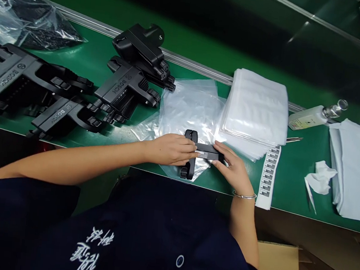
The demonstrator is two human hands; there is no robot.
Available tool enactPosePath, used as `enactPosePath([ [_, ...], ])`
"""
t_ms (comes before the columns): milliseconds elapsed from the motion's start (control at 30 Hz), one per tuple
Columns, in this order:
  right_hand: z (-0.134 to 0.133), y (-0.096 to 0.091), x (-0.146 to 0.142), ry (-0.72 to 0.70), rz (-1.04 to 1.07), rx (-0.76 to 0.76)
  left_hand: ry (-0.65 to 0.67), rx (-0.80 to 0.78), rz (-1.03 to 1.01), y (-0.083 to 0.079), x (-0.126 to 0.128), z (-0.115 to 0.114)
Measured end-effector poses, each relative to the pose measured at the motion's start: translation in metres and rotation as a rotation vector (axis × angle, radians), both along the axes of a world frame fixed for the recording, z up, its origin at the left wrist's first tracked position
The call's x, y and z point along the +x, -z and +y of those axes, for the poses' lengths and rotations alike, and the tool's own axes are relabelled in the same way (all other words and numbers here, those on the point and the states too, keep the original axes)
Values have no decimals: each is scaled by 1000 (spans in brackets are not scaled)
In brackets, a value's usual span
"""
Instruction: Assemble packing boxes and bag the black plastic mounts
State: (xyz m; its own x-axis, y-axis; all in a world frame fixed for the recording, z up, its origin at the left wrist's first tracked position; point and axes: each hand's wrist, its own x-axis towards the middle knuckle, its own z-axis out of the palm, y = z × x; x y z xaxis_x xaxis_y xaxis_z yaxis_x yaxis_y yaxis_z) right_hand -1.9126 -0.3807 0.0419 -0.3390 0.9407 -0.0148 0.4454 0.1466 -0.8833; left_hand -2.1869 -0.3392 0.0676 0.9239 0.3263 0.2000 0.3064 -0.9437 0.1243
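A black plastic part (197,151) lies on a clear plastic bag (188,106) at the near edge of the green bench (289,177). My left hand (169,148) rests on its left side, fingers pressing a small white label onto its top face. My right hand (232,166) grips the part's right end with fingers curled round it. Close to the right lies a strip of barcode labels (269,175).
Several black Bosch-marked parts (121,84) lie at the left. A stack of clear bags (257,108) sits behind my hands. Further right are a liquid bottle (315,114), crumpled tissue (320,177) and white cloths (355,165). A bag of dark parts (23,18) lies far left.
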Motion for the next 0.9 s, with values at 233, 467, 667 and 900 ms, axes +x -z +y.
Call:
enactPosePath([
  [233, 0, 3, -1, -31, -95, 138, 27, 17, 136, -14, 32, 5],
  [467, -5, 7, -5, -47, -333, 356, -210, 96, -35, -20, 16, -5],
  [667, -14, 28, -11, 24, -299, 536, -635, 60, -301, -13, -12, -29],
  [900, -18, 30, -14, 8, -194, 488, -203, 108, 191, -25, 23, -8],
])
